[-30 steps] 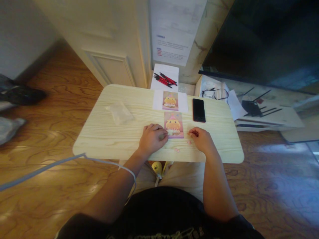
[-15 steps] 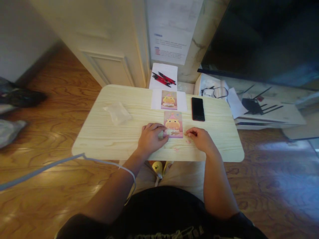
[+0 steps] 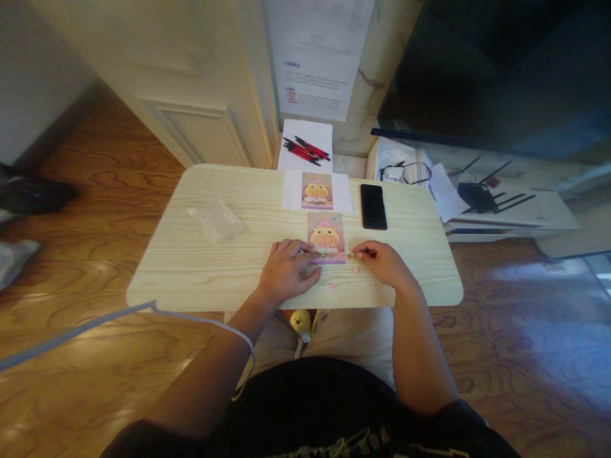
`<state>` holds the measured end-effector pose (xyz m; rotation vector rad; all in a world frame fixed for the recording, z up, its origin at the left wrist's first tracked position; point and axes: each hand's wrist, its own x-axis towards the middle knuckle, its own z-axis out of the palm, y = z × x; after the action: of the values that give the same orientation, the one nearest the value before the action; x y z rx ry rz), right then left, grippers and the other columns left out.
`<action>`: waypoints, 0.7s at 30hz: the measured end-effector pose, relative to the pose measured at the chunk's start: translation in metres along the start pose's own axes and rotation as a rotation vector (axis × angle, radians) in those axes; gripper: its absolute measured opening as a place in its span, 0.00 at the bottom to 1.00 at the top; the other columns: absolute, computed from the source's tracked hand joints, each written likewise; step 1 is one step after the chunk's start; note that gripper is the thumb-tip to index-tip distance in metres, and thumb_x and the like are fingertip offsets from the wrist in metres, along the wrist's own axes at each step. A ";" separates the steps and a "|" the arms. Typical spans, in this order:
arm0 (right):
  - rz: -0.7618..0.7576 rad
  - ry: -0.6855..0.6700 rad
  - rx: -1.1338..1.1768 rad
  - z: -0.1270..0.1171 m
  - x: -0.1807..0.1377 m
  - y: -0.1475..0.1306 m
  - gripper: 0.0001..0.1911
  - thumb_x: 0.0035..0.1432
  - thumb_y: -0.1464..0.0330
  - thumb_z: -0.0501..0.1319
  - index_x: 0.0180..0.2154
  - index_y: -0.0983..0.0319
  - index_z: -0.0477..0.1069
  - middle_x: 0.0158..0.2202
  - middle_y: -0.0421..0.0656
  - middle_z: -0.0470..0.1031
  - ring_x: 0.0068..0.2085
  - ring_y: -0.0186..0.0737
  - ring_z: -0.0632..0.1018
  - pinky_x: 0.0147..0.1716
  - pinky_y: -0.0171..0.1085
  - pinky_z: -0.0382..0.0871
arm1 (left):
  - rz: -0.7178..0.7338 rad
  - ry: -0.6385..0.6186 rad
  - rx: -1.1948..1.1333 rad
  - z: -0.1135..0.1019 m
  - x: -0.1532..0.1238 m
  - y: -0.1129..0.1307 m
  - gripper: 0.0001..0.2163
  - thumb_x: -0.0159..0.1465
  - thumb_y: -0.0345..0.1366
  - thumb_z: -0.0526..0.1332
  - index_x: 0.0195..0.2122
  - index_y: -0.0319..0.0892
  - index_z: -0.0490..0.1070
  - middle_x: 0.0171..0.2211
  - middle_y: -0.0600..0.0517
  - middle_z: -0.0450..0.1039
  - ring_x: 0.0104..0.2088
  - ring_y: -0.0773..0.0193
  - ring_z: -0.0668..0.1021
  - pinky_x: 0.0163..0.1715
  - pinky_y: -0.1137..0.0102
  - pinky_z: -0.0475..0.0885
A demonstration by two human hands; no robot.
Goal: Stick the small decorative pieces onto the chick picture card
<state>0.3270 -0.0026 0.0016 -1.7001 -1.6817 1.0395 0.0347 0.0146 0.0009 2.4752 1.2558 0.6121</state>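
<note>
A small card (image 3: 325, 236) with a yellow cartoon animal in a pink party hat lies on the pale wooden table in front of me. My left hand (image 3: 287, 268) rests at its left side, fingers stretched out, their tips on the card's lower left. Just off the card's lower right edge, my right hand (image 3: 380, 261) pinches a small brownish piece (image 3: 352, 255), partly hidden by the fingertips. Small pink pieces (image 3: 356, 270) lie on the table below that hand, with more pink bits (image 3: 333, 286) nearer the table's front edge.
Behind the card lies a white sheet (image 3: 341, 192) with a matching picture (image 3: 317, 191). A black phone (image 3: 373, 207) is at right, a clear plastic bag (image 3: 217, 220) at left. Several red-black pens (image 3: 306, 150) lie beyond the table. A grey cable (image 3: 200, 315) crosses my left forearm.
The small piece now shows at my right fingertips, close to the card's edge. My left fingers have shifted slightly on the card. The whole view has moved a little.
</note>
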 end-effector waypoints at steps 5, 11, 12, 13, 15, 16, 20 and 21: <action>0.030 0.016 -0.051 0.001 0.000 -0.010 0.08 0.61 0.62 0.64 0.39 0.59 0.77 0.35 0.41 0.81 0.35 0.39 0.78 0.36 0.37 0.70 | 0.210 -0.182 0.030 -0.003 -0.001 0.006 0.23 0.65 0.48 0.61 0.62 0.57 0.72 0.46 0.47 0.73 0.46 0.51 0.72 0.50 0.52 0.64; 0.144 0.134 -0.304 0.014 0.002 -0.032 0.20 0.54 0.49 0.68 0.33 0.58 0.69 0.29 0.37 0.75 0.30 0.38 0.73 0.29 0.35 0.58 | 0.207 -0.217 0.109 -0.004 0.002 0.006 0.25 0.65 0.53 0.60 0.63 0.59 0.71 0.43 0.47 0.68 0.45 0.51 0.69 0.49 0.53 0.63; 0.151 0.149 -0.347 0.017 0.003 -0.034 0.21 0.53 0.48 0.69 0.33 0.58 0.68 0.29 0.37 0.74 0.30 0.38 0.72 0.29 0.35 0.57 | 0.207 -0.220 0.110 -0.004 0.003 0.006 0.25 0.66 0.53 0.60 0.63 0.58 0.71 0.43 0.47 0.68 0.45 0.51 0.69 0.49 0.53 0.63; 0.156 0.156 -0.381 0.019 0.004 -0.037 0.22 0.52 0.48 0.69 0.34 0.58 0.68 0.30 0.38 0.74 0.31 0.39 0.72 0.30 0.36 0.57 | 0.207 -0.223 0.110 -0.004 0.003 0.005 0.25 0.66 0.53 0.60 0.63 0.58 0.71 0.43 0.47 0.68 0.45 0.51 0.69 0.49 0.53 0.63; 0.165 0.155 -0.419 0.022 0.006 -0.040 0.22 0.52 0.50 0.70 0.35 0.58 0.67 0.32 0.38 0.74 0.32 0.39 0.72 0.31 0.36 0.57 | 0.206 -0.226 0.105 -0.004 0.003 0.005 0.25 0.65 0.52 0.60 0.63 0.57 0.71 0.43 0.47 0.67 0.45 0.51 0.69 0.49 0.53 0.62; 0.173 0.148 -0.427 0.023 0.007 -0.041 0.22 0.52 0.50 0.70 0.35 0.58 0.67 0.32 0.38 0.74 0.32 0.39 0.72 0.31 0.36 0.56 | 0.205 -0.226 0.102 -0.004 0.003 0.005 0.25 0.65 0.52 0.60 0.63 0.57 0.72 0.43 0.47 0.67 0.45 0.52 0.69 0.49 0.54 0.62; 0.176 0.144 -0.421 0.021 0.007 -0.041 0.22 0.52 0.50 0.70 0.35 0.58 0.67 0.32 0.38 0.74 0.32 0.39 0.72 0.31 0.36 0.57 | 0.215 -0.224 0.091 -0.005 0.003 0.005 0.25 0.65 0.51 0.61 0.63 0.58 0.71 0.43 0.47 0.68 0.45 0.51 0.69 0.49 0.53 0.63; 0.167 0.144 -0.405 0.020 0.006 -0.040 0.21 0.53 0.50 0.70 0.36 0.58 0.68 0.32 0.38 0.74 0.32 0.39 0.72 0.31 0.36 0.57 | 0.219 -0.220 0.087 -0.005 0.003 0.005 0.25 0.65 0.51 0.61 0.64 0.58 0.70 0.43 0.47 0.68 0.45 0.51 0.69 0.48 0.53 0.63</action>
<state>0.2871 0.0037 0.0219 -2.1461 -1.7647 0.6532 0.0371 0.0150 0.0081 2.6880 0.9564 0.3278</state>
